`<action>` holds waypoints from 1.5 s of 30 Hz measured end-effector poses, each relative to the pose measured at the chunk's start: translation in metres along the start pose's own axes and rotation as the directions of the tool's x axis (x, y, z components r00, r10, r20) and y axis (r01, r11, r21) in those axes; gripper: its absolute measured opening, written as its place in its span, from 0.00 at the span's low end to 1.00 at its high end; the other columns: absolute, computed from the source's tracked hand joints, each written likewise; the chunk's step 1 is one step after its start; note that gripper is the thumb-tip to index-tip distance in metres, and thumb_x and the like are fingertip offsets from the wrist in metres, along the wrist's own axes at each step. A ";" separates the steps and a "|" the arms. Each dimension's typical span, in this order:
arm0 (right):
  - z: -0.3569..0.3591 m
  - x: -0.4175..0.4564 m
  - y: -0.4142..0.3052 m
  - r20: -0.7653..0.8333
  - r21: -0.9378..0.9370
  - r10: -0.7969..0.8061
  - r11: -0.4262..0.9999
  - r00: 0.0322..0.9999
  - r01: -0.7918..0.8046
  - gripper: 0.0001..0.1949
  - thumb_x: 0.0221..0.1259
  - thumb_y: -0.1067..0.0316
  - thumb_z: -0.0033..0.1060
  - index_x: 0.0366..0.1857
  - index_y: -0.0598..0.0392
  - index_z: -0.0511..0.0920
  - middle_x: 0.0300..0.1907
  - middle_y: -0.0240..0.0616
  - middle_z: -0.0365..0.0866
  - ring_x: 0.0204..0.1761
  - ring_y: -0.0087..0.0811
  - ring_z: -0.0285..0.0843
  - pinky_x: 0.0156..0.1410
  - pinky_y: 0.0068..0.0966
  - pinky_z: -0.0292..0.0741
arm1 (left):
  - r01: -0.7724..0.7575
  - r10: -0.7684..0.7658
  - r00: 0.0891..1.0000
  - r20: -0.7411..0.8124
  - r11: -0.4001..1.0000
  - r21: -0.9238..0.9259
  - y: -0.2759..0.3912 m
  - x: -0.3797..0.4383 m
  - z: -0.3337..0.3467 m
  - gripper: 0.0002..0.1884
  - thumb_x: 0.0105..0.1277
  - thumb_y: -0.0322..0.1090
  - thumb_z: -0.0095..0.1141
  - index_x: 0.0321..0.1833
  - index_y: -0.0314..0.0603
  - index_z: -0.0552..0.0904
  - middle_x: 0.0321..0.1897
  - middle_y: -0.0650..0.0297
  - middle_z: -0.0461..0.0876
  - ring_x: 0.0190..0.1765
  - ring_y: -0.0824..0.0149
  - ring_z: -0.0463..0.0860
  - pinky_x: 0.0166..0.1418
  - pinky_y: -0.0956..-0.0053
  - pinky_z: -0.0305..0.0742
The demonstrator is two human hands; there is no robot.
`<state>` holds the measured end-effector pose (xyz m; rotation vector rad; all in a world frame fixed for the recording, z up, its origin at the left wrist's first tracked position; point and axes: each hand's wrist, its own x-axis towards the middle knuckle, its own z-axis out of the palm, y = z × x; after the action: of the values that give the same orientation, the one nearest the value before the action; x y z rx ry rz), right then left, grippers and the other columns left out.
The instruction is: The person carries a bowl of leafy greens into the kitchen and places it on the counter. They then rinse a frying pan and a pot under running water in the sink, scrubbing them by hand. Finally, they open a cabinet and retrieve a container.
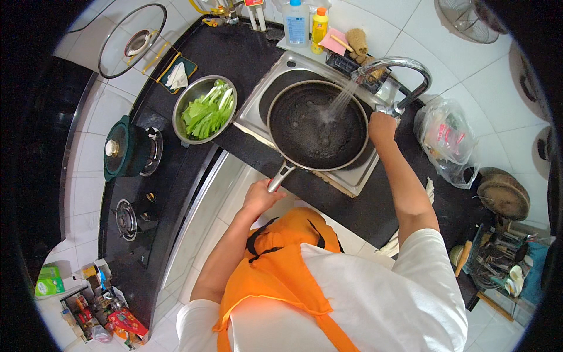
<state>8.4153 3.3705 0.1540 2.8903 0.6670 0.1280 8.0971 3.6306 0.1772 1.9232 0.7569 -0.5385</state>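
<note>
My left hand [262, 196] grips the handle [281, 177] of a black frying pan [299, 136], which is held over the stainless steel sink [281, 88]. Water sprays from the chrome faucet [418, 72] into the pan and spreads over its dark inner surface. My right hand [382, 127] is closed around the faucet's lever [386, 110], to the right of the pan. Left of the sink, a steel bowl [177, 115] holds leafy green vegetables [209, 112]. Most of the sink basin is hidden beneath the pan.
A green lidded pot [125, 147] stands on a gas stove burner at left. Behind the sink are a blue-capped bottle [296, 24] and a yellow bottle [319, 31]. A plastic bag [446, 136] lies right of the faucet, with a utensil rack [506, 259] beyond.
</note>
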 end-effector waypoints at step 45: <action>-0.008 -0.002 0.047 0.181 0.377 0.263 0.871 0.948 -0.314 0.26 0.48 0.34 0.74 0.26 0.51 0.85 0.31 0.42 0.87 0.36 0.46 0.86 0.41 0.41 0.80 | -0.008 0.008 1.000 0.007 0.999 -0.051 0.003 0.007 0.005 0.16 0.58 0.40 0.73 0.40 0.38 0.80 0.23 0.65 0.79 0.23 0.73 0.76 0.27 0.74 0.73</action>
<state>8.4327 3.3296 0.1703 3.3442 0.2520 -0.1749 8.1037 3.6269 0.1722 1.8756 0.7509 -0.5165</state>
